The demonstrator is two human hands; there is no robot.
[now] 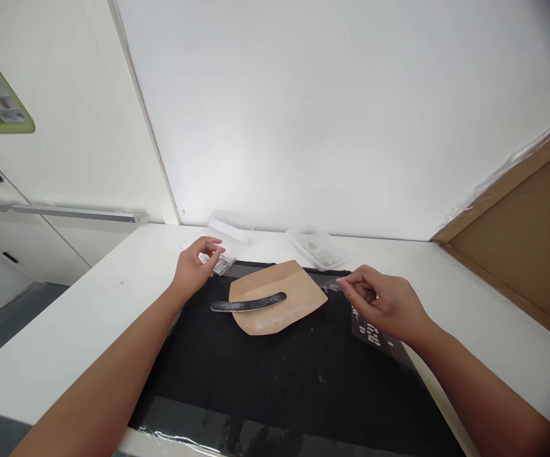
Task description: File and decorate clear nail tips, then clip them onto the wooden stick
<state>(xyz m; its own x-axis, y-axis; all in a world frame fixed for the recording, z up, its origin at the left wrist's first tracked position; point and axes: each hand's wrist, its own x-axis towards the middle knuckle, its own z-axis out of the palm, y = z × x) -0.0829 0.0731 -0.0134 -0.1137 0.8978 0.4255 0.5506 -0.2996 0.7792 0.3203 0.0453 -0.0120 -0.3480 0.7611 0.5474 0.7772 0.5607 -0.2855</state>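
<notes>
My left hand (pixel 197 266) is over a small clear plastic box (pixel 224 263) at the back left of the black mat (pixel 275 381). Its thumb and fingertips come together; anything between them is too small to make out. On the right, my right hand (pixel 384 301) is closed in a pinch above the mat, and what it pinches is unclear. Small translucent pieces (pixel 334 287) show beside its fingertips. Between my hands a curved black nail file (pixel 248 303) lies across a brown paper sheet (pixel 275 320) dusted with white.
A dark sheet with pale shapes (pixel 372 336) lies below my right hand. A clear plastic tray (pixel 317 247) and a white strip (pixel 228 230) rest along the back wall. Cardboard (pixel 522 247) stands at the right. White specks dot the mat.
</notes>
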